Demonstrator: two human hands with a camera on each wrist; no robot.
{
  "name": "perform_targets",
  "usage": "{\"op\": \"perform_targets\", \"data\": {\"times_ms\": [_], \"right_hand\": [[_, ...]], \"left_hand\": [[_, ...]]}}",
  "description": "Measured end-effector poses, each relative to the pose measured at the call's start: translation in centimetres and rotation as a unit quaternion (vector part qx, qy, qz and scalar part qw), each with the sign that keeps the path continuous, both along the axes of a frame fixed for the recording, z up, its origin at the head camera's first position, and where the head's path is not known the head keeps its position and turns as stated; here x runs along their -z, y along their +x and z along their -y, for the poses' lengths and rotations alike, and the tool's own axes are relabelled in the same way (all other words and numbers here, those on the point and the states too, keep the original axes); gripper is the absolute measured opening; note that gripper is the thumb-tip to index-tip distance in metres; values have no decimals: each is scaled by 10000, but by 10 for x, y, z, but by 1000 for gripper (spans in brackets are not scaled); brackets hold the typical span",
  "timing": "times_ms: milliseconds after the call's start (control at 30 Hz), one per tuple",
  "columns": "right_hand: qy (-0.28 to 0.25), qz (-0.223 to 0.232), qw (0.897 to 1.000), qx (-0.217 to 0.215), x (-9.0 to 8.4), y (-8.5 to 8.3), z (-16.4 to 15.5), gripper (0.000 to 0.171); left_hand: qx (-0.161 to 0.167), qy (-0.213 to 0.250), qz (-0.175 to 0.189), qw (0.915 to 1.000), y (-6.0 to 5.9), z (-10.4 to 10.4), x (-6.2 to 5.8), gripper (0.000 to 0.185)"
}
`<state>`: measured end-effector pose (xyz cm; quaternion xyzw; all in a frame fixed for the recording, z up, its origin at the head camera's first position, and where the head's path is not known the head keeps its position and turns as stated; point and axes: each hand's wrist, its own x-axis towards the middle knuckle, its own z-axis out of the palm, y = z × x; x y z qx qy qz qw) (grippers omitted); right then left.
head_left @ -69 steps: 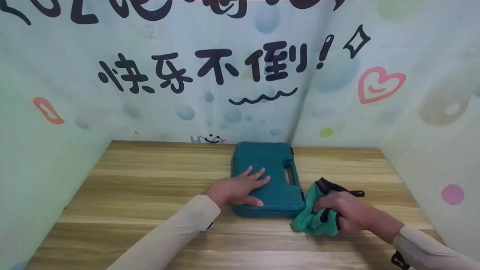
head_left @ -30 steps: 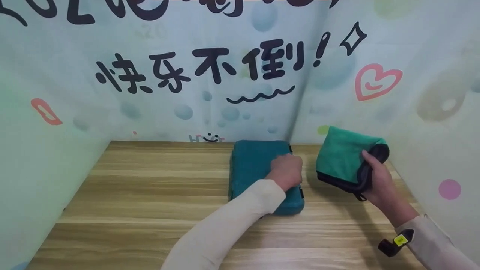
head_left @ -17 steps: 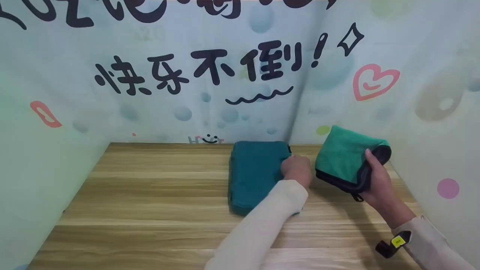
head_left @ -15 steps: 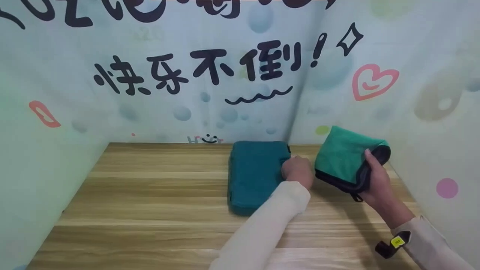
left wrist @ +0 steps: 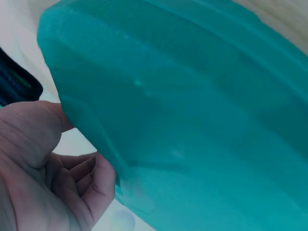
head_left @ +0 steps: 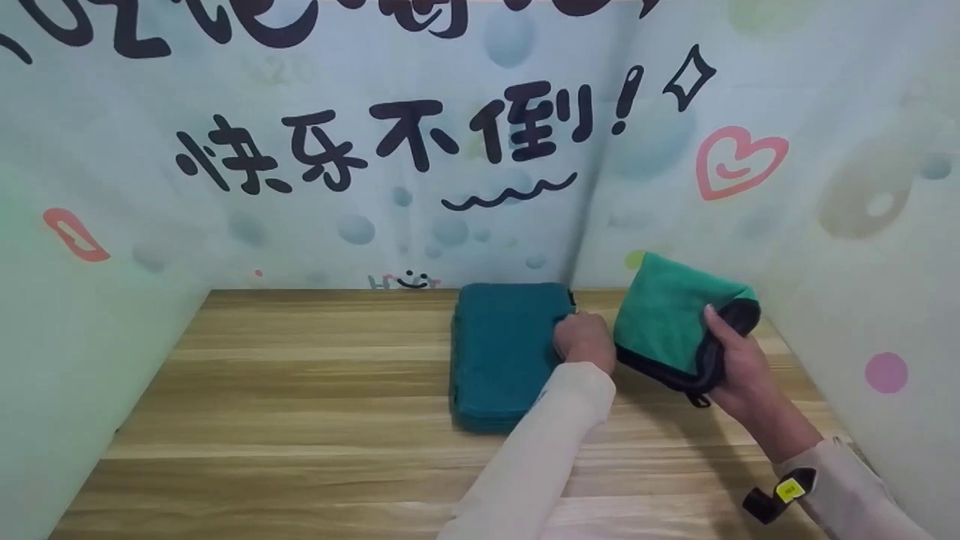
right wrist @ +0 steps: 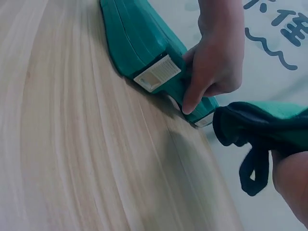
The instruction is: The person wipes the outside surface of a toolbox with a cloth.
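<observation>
Teal case [head_left: 501, 352]: flat on wooden table [head_left: 300, 390], near back wall [head_left: 337, 187]. Left hand [head_left: 583, 339]: fingers curled round case's right edge. Right hand [head_left: 731, 360]: fingers clamped on folded green cloth [head_left: 664, 319], raised just beside case.

Teal case [head_left: 501, 352] flat; green cloth [head_left: 664, 319] raised
</observation>
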<state>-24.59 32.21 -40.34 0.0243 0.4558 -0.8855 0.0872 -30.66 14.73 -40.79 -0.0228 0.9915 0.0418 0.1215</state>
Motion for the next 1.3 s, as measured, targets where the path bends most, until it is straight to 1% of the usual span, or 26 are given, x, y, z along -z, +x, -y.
{"op": "perform_targets", "data": {"times_ms": [133, 200, 267, 367, 433, 500, 567, 667, 800, 900, 967, 1100, 1200, 1300], "right_hand": [[356, -136, 9992, -69, 2, 2, 8, 41], [400, -194, 9990, -82, 2, 2, 11, 40], [285, -200, 9994, -86, 3, 2, 12, 39], [-68, -141, 9999, -48, 3, 2, 10, 38], [-392, -78, 9992, 16, 3, 2, 8, 38], [-631, -48, 9979, 106, 4, 1, 5, 39], [-806, -50, 9966, 184, 4, 1, 3, 40], [-971, -52, 9950, 235, 5, 2, 0, 42], [-999, -31, 9948, 181, 8, 3, -2, 43], [-877, -17, 9961, 115, 8, 4, -2, 41], [-817, -30, 9966, 76, 8, 4, -2, 40], [-795, -60, 9968, 57, 6, 4, -3, 40], [-742, -38, 9972, 90, 5, 5, -4, 42], [-600, -51, 9982, 51, 6, 6, -4, 43]], "left_hand": [[17, 323, 44, 9995, -1, 6, 0, 10], [39, 486, 31, 9988, -1, 10, 0, 9], [60, 664, 13, 9978, 0, 14, -1, 12], [129, 897, 49, 9959, 2, 21, -3, 18], [225, 1029, 89, 9944, 4, 26, -5, 19], [358, 1088, 107, 9934, 4, 32, -7, 17], [507, 1147, 77, 9921, 5, 38, -12, 15], [635, 1359, -31, 9887, 10, 51, -23, 17], [691, 1867, -48, 9800, 17, 74, -41, 23], [726, 2202, 85, 9727, 19, 90, -49, 24], [659, 2434, 175, 9675, 20, 101, -54, 25], [628, 2872, 227, 9555, 25, 119, -64, 36], [771, 3059, 204, 9487, 29, 129, -72, 46], [936, 3205, 208, 9424, 36, 137, -78, 49]]}}
